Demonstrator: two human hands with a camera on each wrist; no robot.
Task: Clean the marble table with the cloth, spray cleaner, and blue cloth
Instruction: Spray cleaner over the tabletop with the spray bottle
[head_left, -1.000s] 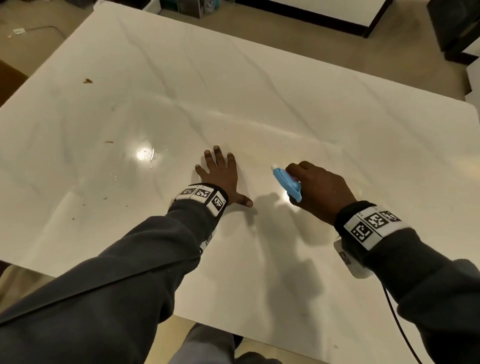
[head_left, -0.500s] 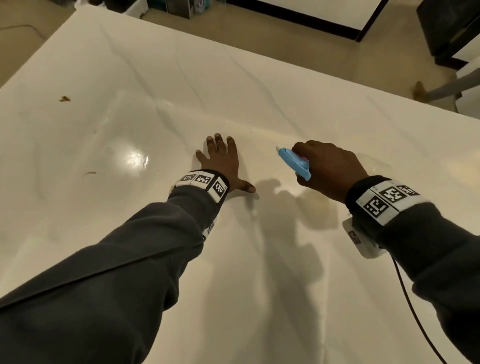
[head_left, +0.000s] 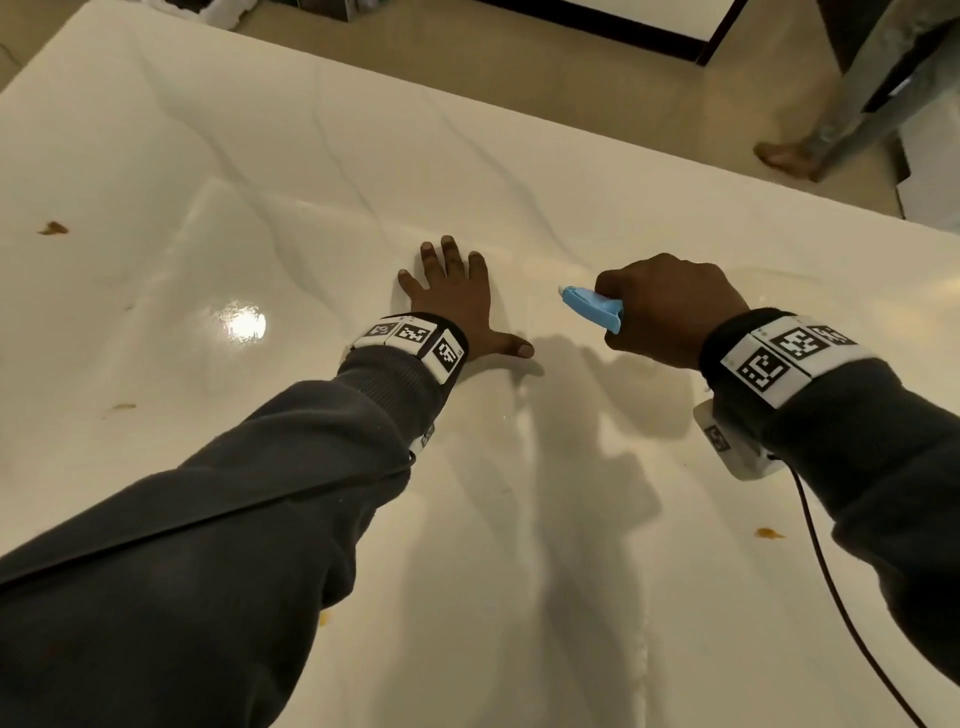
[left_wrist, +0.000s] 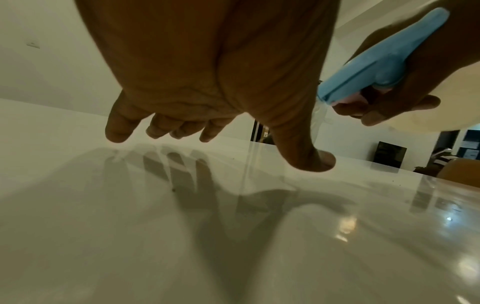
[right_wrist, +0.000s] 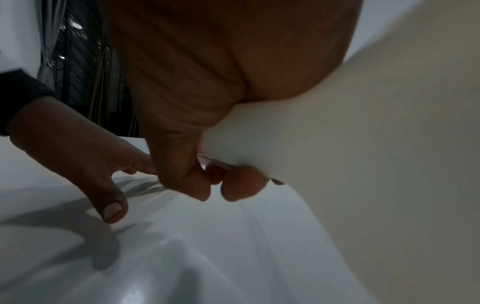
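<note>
Presently right hand (head_left: 670, 312) wraps the spray cleaner (head_left: 589, 306), nozzle aimed toward the left hand (head_left: 457, 306), likely to wet the marble table (head_left: 571, 519) there. Left hand lies spread, fingers straight, apparently bracing. No cloth in view.

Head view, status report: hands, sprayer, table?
Left hand open, fingers spread over the white marble table. Right hand grips the blue-nozzled spray cleaner bottle, nozzle pointing left. Brown crumbs unwiped; no cloth in view.
</note>
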